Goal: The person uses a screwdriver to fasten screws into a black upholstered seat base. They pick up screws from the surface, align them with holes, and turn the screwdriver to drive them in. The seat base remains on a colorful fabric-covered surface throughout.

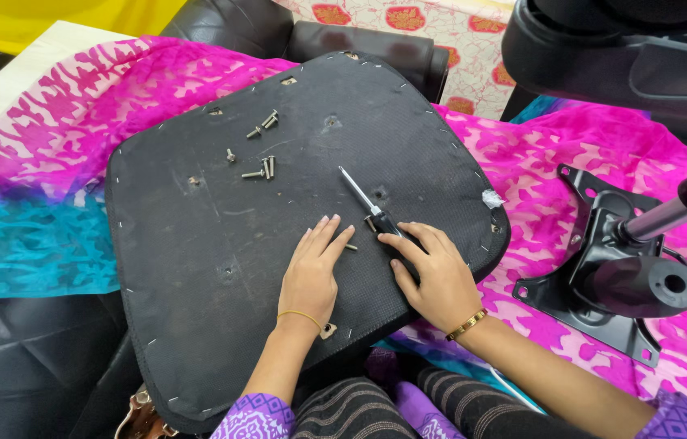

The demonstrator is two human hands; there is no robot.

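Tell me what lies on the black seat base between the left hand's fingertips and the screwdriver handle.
In the head view, one small screw lies on the seat base between the left hand and the screwdriver, which the right hand touches.

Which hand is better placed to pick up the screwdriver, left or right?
Right, probably. The right hand already lies on the screwdriver's dark handle, shaft pointing away up the black seat underside. The left hand rests flat beside it, fingertips by a loose screw, holding nothing.
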